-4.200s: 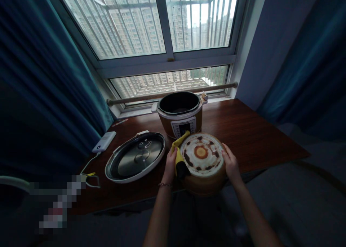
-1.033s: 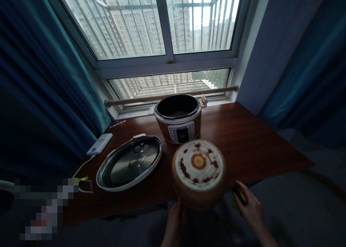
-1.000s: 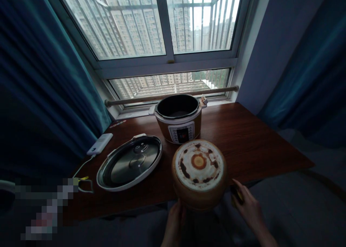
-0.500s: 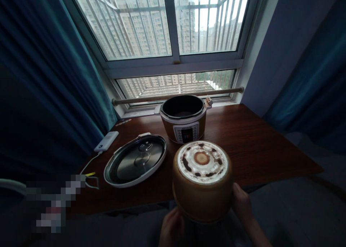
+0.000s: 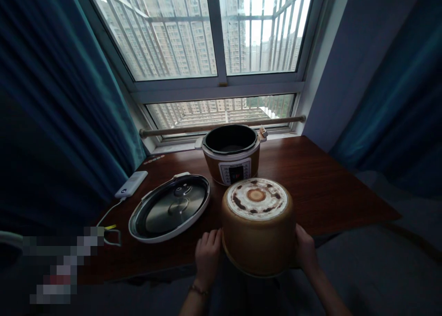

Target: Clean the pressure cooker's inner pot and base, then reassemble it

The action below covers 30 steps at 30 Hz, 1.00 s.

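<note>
A golden-brown inner pot (image 5: 257, 242) is held upside down in front of me at the table's front edge. Its pale base, marked with dark stains, faces up and towards me. My left hand (image 5: 208, 256) grips the pot's left side near the rim, fingers curled. On the opposite side my right hand (image 5: 305, 247) is closed on the pot, its fingertips hidden behind it. Beyond the pot stands an electric pressure cooker (image 5: 216, 167), lidless, with a dark cavity and a front control panel. Its round lid (image 5: 172, 214) lies inner side up to the left.
A wooden table (image 5: 331, 187) bears these things below a barred window. A white power bank (image 5: 131, 184) with a cable lies at the left near a blue curtain (image 5: 69, 99). A rail (image 5: 172, 131) runs behind the cooker.
My left hand has risen from below the pot to its left side and now grips it there. The pot's base has tilted slightly away. The view has shifted a little.
</note>
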### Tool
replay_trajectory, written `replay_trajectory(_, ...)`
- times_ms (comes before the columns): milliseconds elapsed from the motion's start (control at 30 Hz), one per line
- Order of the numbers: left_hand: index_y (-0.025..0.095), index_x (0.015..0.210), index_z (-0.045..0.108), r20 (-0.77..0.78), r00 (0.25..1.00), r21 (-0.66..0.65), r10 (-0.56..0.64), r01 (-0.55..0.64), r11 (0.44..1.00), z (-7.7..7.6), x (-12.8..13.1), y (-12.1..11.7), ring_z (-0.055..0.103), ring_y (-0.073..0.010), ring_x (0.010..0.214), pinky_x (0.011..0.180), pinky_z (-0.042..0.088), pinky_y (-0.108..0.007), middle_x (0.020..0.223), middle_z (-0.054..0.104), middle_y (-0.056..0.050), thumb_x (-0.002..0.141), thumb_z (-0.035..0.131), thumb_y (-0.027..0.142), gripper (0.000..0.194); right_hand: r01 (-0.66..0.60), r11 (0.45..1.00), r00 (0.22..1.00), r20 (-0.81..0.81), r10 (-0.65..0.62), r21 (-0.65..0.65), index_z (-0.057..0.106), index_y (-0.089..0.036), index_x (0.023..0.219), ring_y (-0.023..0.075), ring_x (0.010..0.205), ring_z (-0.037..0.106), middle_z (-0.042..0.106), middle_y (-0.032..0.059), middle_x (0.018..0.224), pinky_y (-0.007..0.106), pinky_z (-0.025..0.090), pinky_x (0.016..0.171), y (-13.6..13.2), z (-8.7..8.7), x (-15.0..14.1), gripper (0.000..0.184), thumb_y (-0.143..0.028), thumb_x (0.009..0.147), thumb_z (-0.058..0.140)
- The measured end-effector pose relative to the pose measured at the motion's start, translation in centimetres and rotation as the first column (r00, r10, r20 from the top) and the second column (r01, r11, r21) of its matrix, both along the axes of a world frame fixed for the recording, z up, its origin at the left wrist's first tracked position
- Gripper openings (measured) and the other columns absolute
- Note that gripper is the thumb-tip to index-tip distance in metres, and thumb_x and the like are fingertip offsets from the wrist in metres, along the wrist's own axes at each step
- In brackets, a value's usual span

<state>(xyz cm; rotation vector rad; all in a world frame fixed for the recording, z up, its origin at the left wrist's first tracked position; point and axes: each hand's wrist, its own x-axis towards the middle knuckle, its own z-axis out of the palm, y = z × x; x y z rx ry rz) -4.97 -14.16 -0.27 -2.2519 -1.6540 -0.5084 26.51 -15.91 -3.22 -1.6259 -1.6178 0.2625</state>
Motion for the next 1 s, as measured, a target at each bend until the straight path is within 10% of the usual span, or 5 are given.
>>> replay_trajectory(167, 0.021, 0.107, 0.06, 0.008, 0.988, 0.079, -0.155, 0.154, 0.985, 2.1, 0.4, 1.2, 0.051, -0.0206, 0.079, 0.065, 0.034, -0.033, 0.101, 0.065, -0.006, 0.084, 0.047, 0.011, 0.029, 0.033, 0.996, 0.997, 0.063, -0.039, 0.087, 0.061, -0.014, 0.097, 0.0215, 0.082, 0.066, 0.068, 0.0118, 0.091, 0.03, 0.051, 0.07, 0.3, 3.3, 1.8, 0.029, -0.021, 0.081, 0.038)
replay_trajectory(367, 0.017, 0.074, 0.057, 0.304, 0.898, -0.086, -0.318, 0.358, 0.93, 9.8, 6.0, 2.6, 0.047, -0.0185, 0.07, 0.065, 0.031, -0.031, 0.073, 0.059, -0.005, 0.089, 0.04, 0.023, 0.023, 0.251, 0.96, 0.898, 0.341, -0.279, 0.123, 0.063, -0.018, 0.082, 0.0206, 0.064, 0.063, 0.066, 0.0084, 0.07, 0.027, 0.042, 0.058, 2.0, 14.5, 8.5, 0.033, -0.042, 0.086, 0.041)
replay_trajectory(533, 0.016, 0.067, 0.053, 0.854, 0.513, -0.334, -0.082, 0.663, 0.671, 12.5, 12.3, 5.9, 0.043, -0.0137, 0.067, 0.063, 0.031, -0.025, 0.069, 0.052, -0.001, 0.083, 0.048, 0.035, 0.025, 0.301, 0.95, 0.746, 0.641, -0.18, -0.083, 0.066, -0.015, 0.085, 0.022, 0.076, 0.063, 0.068, 0.0115, 0.082, 0.027, 0.037, 0.062, 9.6, 21.8, 14.6, 0.029, -0.037, 0.085, 0.047)
replay_trajectory(700, 0.016, 0.061, 0.047, 0.911, 0.394, -0.397, 0.123, 0.759, 0.516, 10.7, 17.7, 8.9, 0.037, -0.0093, 0.051, 0.05, 0.026, -0.022, 0.054, 0.042, 0.003, 0.079, 0.046, 0.046, 0.035, 0.312, 0.861, 0.698, 0.712, 0.08, -0.403, 0.07, -0.011, 0.083, 0.0206, 0.084, 0.062, 0.069, 0.0132, 0.089, 0.024, 0.038, 0.065, 16.8, 21.7, 18.8, 0.028, -0.034, 0.081, 0.054)
replay_trajectory(1000, 0.015, 0.054, 0.044, 0.907, 0.327, -0.418, 0.266, 0.786, 0.456, 9.4, 22.1, 9.9, 0.036, -0.0066, 0.048, 0.051, 0.026, -0.021, 0.05, 0.043, 0.004, 0.079, 0.049, 0.039, 0.035, 0.383, 0.785, 0.678, 0.725, 0.12, -0.487, 0.071, -0.01, 0.086, 0.0224, 0.083, 0.064, 0.068, 0.0155, 0.089, 0.025, 0.041, 0.063, 21.1, 19.2, 21.9, 0.026, -0.031, 0.072, 0.065)
